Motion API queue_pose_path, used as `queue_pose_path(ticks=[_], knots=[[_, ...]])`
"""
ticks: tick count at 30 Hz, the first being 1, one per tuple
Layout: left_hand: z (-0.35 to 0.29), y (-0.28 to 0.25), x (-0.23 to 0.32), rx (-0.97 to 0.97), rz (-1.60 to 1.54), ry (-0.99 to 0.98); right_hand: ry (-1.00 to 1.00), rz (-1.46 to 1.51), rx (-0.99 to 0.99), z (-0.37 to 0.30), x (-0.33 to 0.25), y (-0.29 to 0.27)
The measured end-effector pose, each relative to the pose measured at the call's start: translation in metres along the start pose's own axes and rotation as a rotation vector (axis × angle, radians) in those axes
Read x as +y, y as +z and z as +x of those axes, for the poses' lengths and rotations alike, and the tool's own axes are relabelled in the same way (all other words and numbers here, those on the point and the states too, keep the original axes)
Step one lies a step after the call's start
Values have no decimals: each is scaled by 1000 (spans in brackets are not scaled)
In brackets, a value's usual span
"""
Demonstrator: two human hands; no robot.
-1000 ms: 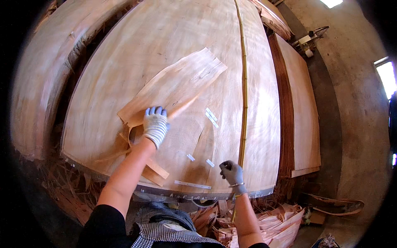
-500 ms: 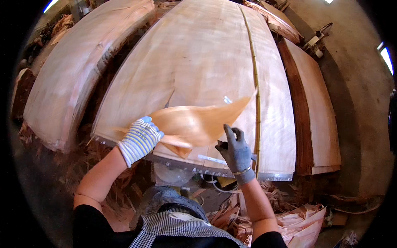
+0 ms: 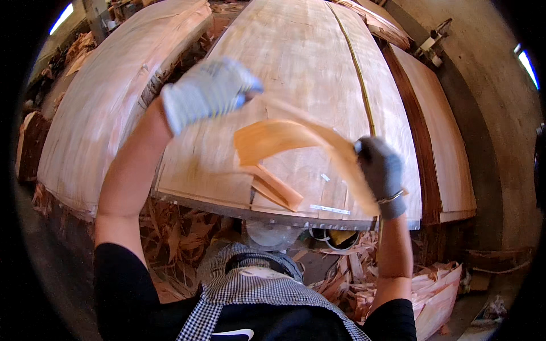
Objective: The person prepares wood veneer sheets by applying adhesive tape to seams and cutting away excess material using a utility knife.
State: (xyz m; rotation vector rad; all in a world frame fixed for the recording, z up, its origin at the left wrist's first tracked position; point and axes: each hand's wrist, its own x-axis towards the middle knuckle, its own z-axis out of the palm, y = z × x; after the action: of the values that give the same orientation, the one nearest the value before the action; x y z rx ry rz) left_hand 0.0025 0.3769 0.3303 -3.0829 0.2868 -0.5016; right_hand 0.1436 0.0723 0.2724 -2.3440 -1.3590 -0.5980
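Note:
A curled sheet of orange-brown wood veneer [image 3: 273,136] arches above a wide stack of pale veneer sheets [image 3: 296,57]. At its right end my right hand [image 3: 382,173], in a grey glove, is closed on the veneer. My left hand [image 3: 210,94], in a striped grey-blue glove, is raised over the stack's left side with its fingers curled. A thin, blurred strip runs from near its fingertips toward the right hand. Below the sheet, a folded veneer piece [image 3: 277,187] rests by the near edge. Motion blurs both hands.
A yellowish rod [image 3: 357,62] lies lengthwise on the stack. Other veneer stacks stand at the left [image 3: 108,108] and right [image 3: 438,136]. A white marked strip [image 3: 330,209] lies along the near edge. Veneer scraps [image 3: 182,238] pile below, and a round bucket [image 3: 342,240] stands under the edge.
My left hand has risen up and away from the sheet's left part. My right hand has moved right and up, closing on the veneer. The sheet now arches between them.

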Motion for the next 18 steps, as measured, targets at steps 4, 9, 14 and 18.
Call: queue_pose_path(ticks=[4,9,14,18], knots=[[42,-18,-44,313,76,115,8,-277,92,62,-19,-36],[6,67,20,370,-436,492,91,-530,-56,78,-40,-73],[38,231,45,-256,-1484,229,176,-616,-112,81,-85,-98],[129,231,-3,-137,-1306,150,224,-621,-125,72,-113,-114]])
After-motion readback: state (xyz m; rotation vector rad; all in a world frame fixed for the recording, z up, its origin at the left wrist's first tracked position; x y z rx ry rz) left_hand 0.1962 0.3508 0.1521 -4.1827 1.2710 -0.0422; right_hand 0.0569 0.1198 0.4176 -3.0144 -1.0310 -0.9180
